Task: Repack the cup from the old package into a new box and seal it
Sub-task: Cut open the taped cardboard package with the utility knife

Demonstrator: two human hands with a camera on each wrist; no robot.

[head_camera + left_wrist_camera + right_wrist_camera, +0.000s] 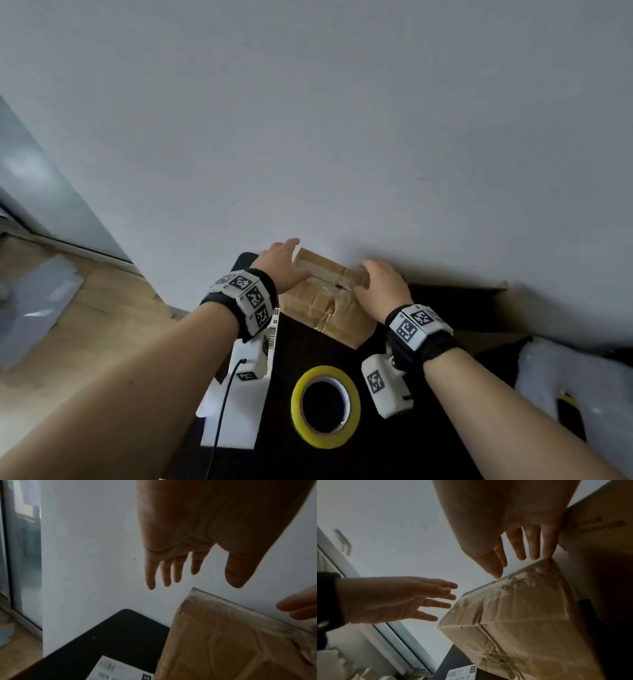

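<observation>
A small brown cardboard package (325, 298), wrapped in clear tape, stands on the black table (308, 349) against the white wall. My left hand (285, 262) hovers by its far left corner with fingers straight; in the left wrist view the left hand (193, 566) is above the package (223, 635) and not touching it. My right hand (381, 282) lies over the package's right end with its fingers extended. In the right wrist view the right hand (518, 550) has one fingertip at the far edge of the package (513, 615). No cup is visible.
A yellow tape roll (325, 406) lies flat near me on the table. An open, larger cardboard box (493, 308) stands at the right, with white wrapping (568, 373) and a black-and-yellow tool (569, 413) beside it. White labelled paper (236, 414) lies left. Wooden floor (85, 308) is further left.
</observation>
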